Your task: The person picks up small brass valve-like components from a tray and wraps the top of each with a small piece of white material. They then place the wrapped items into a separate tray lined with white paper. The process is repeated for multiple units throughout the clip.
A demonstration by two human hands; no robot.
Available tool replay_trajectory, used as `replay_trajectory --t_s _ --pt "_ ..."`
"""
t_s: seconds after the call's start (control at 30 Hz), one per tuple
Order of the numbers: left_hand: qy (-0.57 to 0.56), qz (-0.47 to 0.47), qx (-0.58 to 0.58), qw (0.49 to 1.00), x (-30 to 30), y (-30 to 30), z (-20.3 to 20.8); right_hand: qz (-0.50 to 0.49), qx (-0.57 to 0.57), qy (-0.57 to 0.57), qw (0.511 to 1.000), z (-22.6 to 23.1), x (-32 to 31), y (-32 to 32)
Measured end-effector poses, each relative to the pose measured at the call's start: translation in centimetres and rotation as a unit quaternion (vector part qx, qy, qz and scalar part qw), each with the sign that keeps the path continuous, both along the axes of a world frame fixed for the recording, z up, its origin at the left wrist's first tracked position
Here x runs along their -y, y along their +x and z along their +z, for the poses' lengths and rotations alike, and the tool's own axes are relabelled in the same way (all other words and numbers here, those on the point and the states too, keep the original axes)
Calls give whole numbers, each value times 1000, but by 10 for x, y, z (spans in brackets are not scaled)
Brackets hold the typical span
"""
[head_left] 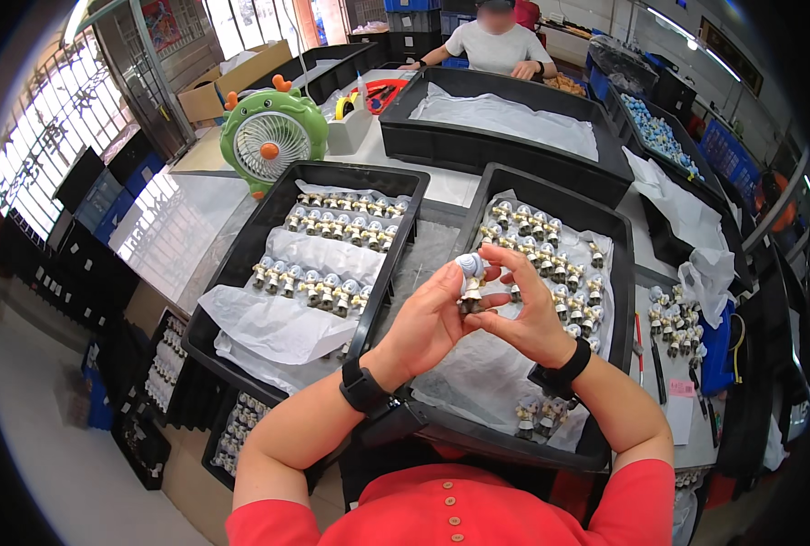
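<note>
A small figurine (470, 284) with a pale, bluish-white head and dark base is held upright between my two hands. My left hand (423, 320) pinches it from the left with thumb and fingers. From the other side, the fingers of my right hand (531, 318) close around it. Both hands are over the right black tray (620, 300), which is lined with white paper and holds rows of similar figurines (560, 268). A few more figurines (537, 416) stand in its near right corner. The left black tray (207, 350) holds further rows of figurines (309, 284) between paper sheets.
A green animal-shaped fan (273, 136) stands behind the left tray. Beyond lies a large black tray (505, 146) with white paper; a person (496, 45) sits behind it. Loose figurines (676, 323), pens (658, 371) and a blue object (720, 350) lie at the right.
</note>
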State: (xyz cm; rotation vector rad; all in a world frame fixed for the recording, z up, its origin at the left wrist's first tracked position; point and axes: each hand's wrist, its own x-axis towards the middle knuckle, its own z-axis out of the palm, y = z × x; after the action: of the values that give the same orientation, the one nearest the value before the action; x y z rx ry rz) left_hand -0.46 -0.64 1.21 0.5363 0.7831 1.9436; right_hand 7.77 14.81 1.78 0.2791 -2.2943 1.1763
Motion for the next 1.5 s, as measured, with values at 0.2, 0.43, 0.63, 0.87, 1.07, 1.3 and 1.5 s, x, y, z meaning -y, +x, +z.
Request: replay_trajectory --t_s 0.2,0.43,0.63,0.87,1.07,1.3,1.5 --pt "-11 34 9 999 0 1 1 -24 -18 14 999 -7 -5 -2" --pt "13 29 -1 999 -1 -1 -4 -28 -28 9 999 1 1 0" --pt "1 76 -94 993 -1 2 2 -39 -33 1 999 4 0 0" --pt "-4 110 -161 981 -2 1 -2 -32 -28 -6 999 3 -1 1" --pt "-19 135 -215 967 -2 3 -1 -19 -10 -33 999 2 1 2" --pt "-34 130 -223 966 -4 2 -2 58 59 -275 958 -10 -1 -3" --pt "-62 150 -212 964 -3 4 1 67 130 -364 920 -2 -9 -4"
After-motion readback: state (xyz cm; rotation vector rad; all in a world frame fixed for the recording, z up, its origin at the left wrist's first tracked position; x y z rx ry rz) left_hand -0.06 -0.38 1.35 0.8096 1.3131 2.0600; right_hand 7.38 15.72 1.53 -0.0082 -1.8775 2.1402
